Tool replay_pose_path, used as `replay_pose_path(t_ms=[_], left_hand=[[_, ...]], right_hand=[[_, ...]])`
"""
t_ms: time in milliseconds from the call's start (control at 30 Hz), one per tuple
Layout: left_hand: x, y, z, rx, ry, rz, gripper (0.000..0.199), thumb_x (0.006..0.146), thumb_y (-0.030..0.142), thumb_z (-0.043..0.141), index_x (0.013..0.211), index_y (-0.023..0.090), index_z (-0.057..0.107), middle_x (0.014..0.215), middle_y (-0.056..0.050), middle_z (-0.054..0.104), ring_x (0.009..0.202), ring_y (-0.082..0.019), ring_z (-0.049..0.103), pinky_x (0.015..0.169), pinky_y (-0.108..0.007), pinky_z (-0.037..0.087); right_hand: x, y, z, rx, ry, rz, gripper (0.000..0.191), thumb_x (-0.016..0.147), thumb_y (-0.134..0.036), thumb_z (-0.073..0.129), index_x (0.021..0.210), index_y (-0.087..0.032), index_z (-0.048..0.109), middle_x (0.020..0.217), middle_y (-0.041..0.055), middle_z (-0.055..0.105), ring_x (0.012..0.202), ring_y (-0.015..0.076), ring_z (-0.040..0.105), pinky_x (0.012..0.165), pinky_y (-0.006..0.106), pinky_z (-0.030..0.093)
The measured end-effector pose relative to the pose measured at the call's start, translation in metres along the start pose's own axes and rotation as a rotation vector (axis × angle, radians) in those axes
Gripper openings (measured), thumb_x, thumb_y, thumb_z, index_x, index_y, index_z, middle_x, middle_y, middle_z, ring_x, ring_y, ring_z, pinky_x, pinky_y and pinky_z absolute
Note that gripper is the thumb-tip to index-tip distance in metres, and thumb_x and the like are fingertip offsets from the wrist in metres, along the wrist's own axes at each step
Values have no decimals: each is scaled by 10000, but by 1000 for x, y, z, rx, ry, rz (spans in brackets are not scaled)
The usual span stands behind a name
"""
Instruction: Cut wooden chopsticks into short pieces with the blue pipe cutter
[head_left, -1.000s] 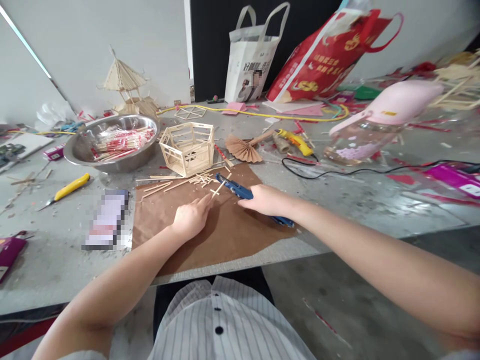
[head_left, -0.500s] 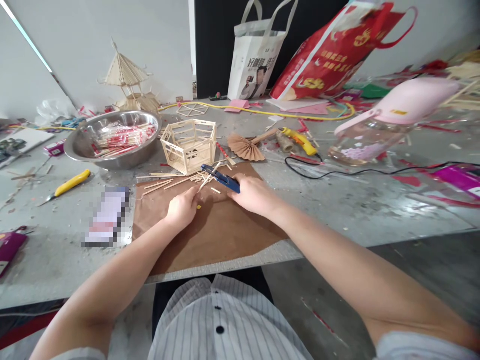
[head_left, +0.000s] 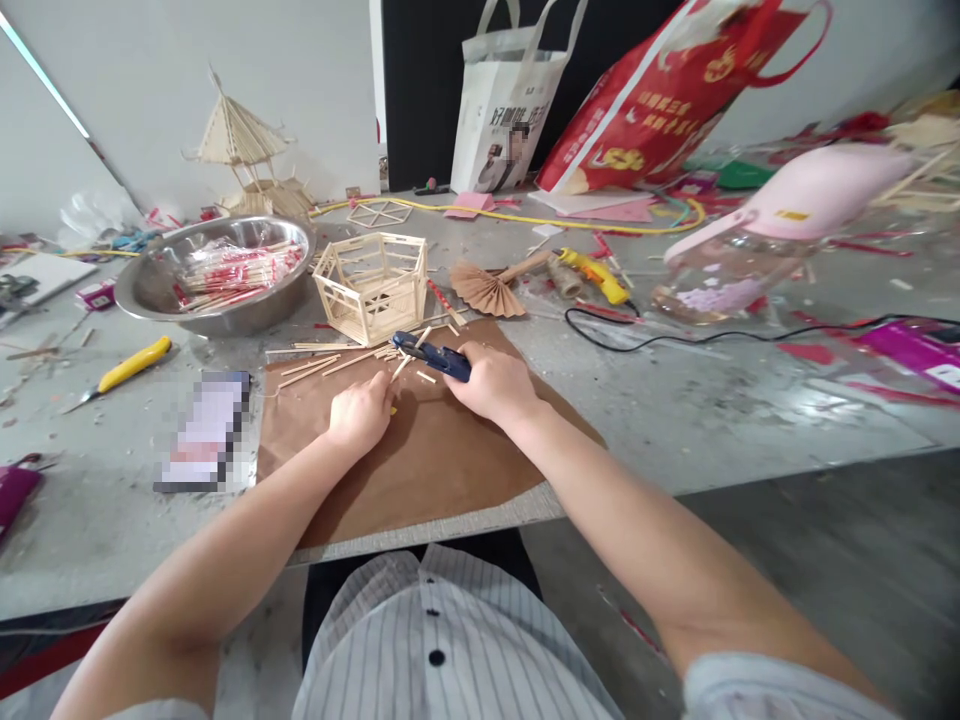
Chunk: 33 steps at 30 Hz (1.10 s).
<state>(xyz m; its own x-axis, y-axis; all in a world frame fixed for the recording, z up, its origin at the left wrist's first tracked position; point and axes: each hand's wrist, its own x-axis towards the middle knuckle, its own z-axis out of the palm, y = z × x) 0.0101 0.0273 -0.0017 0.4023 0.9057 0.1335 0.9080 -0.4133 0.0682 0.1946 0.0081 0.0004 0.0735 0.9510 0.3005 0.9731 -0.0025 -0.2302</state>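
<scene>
My left hand (head_left: 361,413) pinches a thin wooden stick (head_left: 403,364) that points up and away over the brown mat (head_left: 420,460). The fingers of my right hand (head_left: 491,380) are wrapped round a dark blue cutting tool (head_left: 442,359), whose jaws lie across the stick. Several loose sticks (head_left: 310,369) are scattered on the mat's far edge. Just behind them stands a hexagonal stick frame (head_left: 373,290). Whether the jaws touch the stick is too small to tell.
A metal bowl (head_left: 217,318) of wrapped sticks and a yellow-handled knife (head_left: 135,364) are at left, near a phone (head_left: 204,430). A paper fan (head_left: 489,290), yellow glue gun (head_left: 596,277) and pink-lidded bottle (head_left: 750,240) stand right. A stick pavilion (head_left: 244,140) is behind.
The view has shifted slightly, moving the table items a little left. My right hand's grip on the blue tool looks more closed. My left hand still holds the stick.
</scene>
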Motion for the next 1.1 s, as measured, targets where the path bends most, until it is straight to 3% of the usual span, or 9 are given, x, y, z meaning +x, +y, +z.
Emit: replay_pose_path(t_ms=[467,567,667,800,1000,1100], left_hand=[[2,2,2,-12,-25,-11,358,847,398,178,891,202,475,778,-51,605,736,-179,567,595,-256,378],[3,0,4,-61,23,-20,342,842,405,203,916,207,471,783,-44,600,744,-172,559,606,-250,380],[4,-3,3,-119,119,1,312,841,375,233,858,193,485,751,-46,584,763,-168,538,636,-250,379],[2,-5,1,-296,195,57,291,844,332,242,801,169,480,669,-33,542,675,-135,512,614,-224,369],[-3,-5,-3,-572,247,86,290,831,377,272,770,173,470,556,28,417,514,-74,400,512,-182,308],[-4,-4,-6,-747,200,97,308,815,405,307,677,162,439,520,42,357,492,-60,347,491,-175,291]], right_hand=[[2,0,-2,-24,-83,28,390,749,-454,376,941,-143,512,855,137,596,795,249,557,665,323,373],[2,-3,-3,-13,-70,40,386,758,-453,370,941,-142,508,854,135,594,799,252,553,669,327,374],[1,-6,-3,53,-34,-64,336,755,-380,405,987,-150,485,902,116,584,846,238,536,692,317,378],[2,-9,-3,117,-43,-253,477,706,-287,479,1145,-123,394,1042,133,532,970,243,471,813,355,333],[1,-9,3,134,-26,-325,591,740,-288,420,1269,-88,249,1188,180,428,1084,271,378,911,469,191],[0,-6,5,145,-8,-342,599,752,-296,395,1288,-99,212,1197,176,422,1098,269,363,922,489,151]])
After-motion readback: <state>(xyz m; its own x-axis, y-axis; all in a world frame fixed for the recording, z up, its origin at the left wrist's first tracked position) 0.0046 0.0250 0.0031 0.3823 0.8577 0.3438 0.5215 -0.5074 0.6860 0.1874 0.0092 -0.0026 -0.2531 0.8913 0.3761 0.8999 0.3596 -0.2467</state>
